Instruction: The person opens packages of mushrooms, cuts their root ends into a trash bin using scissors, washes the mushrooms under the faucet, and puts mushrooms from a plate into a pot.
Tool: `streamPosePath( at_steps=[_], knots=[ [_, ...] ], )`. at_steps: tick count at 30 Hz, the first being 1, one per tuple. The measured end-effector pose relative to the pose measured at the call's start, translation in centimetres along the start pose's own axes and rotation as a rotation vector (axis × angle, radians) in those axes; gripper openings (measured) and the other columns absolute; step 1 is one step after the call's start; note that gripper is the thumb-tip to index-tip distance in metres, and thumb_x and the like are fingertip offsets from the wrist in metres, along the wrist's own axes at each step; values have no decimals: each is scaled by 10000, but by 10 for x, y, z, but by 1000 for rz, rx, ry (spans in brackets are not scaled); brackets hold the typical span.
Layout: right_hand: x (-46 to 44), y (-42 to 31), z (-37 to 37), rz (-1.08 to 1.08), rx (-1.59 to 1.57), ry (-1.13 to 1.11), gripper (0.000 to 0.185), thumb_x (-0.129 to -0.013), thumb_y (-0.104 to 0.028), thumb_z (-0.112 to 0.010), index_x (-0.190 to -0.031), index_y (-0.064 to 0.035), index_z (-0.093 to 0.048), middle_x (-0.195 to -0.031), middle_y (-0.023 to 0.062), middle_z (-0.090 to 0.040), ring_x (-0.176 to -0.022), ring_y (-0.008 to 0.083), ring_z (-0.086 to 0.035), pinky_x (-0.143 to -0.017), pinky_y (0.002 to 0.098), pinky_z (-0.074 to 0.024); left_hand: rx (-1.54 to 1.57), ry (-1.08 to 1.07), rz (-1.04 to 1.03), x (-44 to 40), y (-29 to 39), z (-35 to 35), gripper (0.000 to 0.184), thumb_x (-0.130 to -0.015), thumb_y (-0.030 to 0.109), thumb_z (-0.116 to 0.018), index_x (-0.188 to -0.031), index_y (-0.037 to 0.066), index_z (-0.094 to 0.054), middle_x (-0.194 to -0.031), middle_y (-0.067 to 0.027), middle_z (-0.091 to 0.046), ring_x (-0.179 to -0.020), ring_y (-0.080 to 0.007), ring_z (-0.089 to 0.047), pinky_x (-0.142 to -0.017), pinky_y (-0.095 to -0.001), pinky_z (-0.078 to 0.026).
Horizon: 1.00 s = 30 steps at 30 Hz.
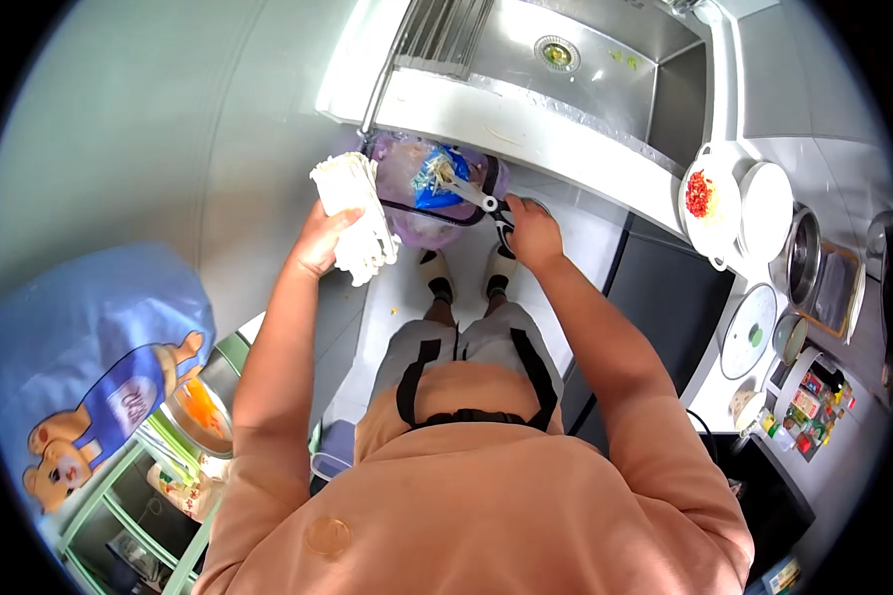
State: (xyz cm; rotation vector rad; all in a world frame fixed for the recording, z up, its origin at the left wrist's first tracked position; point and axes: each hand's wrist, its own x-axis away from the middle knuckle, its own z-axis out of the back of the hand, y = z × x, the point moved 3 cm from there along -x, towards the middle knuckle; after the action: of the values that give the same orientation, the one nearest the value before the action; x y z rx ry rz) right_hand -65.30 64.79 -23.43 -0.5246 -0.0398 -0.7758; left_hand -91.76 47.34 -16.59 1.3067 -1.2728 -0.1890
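Observation:
My left hand is wrapped round a thick bunch of white enoki mushrooms, held upright-slanted beside the trash bin. In my right hand is a pair of scissors with dark and white handles, its blades pointing left over the bin. The bin has a dark rim and a translucent purple bag as its liner. Inside lie a blue wrapper and pale mushroom scraps; the blade tips are hard to separate from these scraps.
Above the bin runs a white counter edge with a steel sink. At right stand a white dish with chopped red pieces, a lid and a seasoning rack. A green shelf with a bowl of orange strips is at left.

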Motion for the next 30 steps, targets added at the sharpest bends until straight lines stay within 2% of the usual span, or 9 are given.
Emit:
streamPosePath(
  at_steps=[3,4,9,14,17,18,21,22,30],
  knots=[
    [-8,-1,6,-170,96,-280,471,-680,-127,-691,-1123,-103,-534,-980,138,-625,-937,306,-609,-776,404,-512,72,-33,-57,0,11,-4,495,-795,110,-652,-1237,-4,-459,-1092,-100,-587,-989,-206,-588,-860,-358,-490],
    [-5,-13,21,35,40,-134,486,-662,-129,-695,-1122,-114,-540,-973,126,-628,-901,306,-618,-761,398,-514,88,-38,-64,2,17,-6,525,-797,123,-651,-1262,-3,-441,-1127,-107,-570,-1018,-215,-575,-879,-366,-480],
    [3,-57,104,146,-241,274,503,-629,-59,-686,-1111,-132,-563,-936,97,-632,-822,267,-628,-711,364,-514,183,-125,-170,1,44,-29,522,-814,145,-645,-1266,-7,-431,-1139,-115,-559,-1017,-229,-572,-869,-365,-483],
    [-17,-29,167,155,-80,510,487,-618,-68,-710,-1080,-137,-573,-866,93,-654,-746,277,-642,-654,372,-524,265,-165,-207,-27,60,-78,456,-825,134,-639,-1223,6,-455,-1078,-118,-575,-942,-230,-602,-806,-355,-514],
    [-50,0,208,120,55,480,442,-613,-90,-719,-1031,-138,-585,-811,107,-658,-704,296,-642,-637,391,-523,271,-182,-223,-46,84,-118,436,-830,111,-628,-1215,6,-453,-1053,-122,-581,-917,-230,-611,-790,-357,-526],
    [-71,18,218,91,192,340,597,-642,-115,-704,-1209,-135,-515,-802,145,-656,-702,314,-644,-633,410,-519,262,-172,-231,-57,90,-128,433,-832,106,-624,-1216,6,-451,-1051,-122,-581,-923,-230,-610,-795,-358,-526],
    [-134,31,271,-123,323,133,843,-676,-133,-689,-1413,-102,-282,-792,169,-652,-717,327,-646,-644,421,-517,262,-120,-238,-93,113,-158,441,-835,89,-612,-1232,3,-440,-1069,-122,-572,-955,-239,-600,-822,-362,-517],
    [-161,38,283,-100,386,40,932,-744,-142,-628,-1470,-74,-47,-816,189,-657,-743,337,-650,-678,426,-516,259,-91,-225,-107,119,-166,446,-835,88,-610,-1238,3,-437,-1079,-124,-569,-964,-240,-596,-827,-362,-514],
    [-384,50,293,27,280,-64,782,-825,-118,-486,-1476,-84,-54,-1069,212,-631,-946,338,-631,-818,439,-487,223,84,-113,-188,152,-209,453,-850,90,-585,-1255,-28,-422,-1111,-139,-559,-983,-240,-584,-836,-352,-502]
  ],
)
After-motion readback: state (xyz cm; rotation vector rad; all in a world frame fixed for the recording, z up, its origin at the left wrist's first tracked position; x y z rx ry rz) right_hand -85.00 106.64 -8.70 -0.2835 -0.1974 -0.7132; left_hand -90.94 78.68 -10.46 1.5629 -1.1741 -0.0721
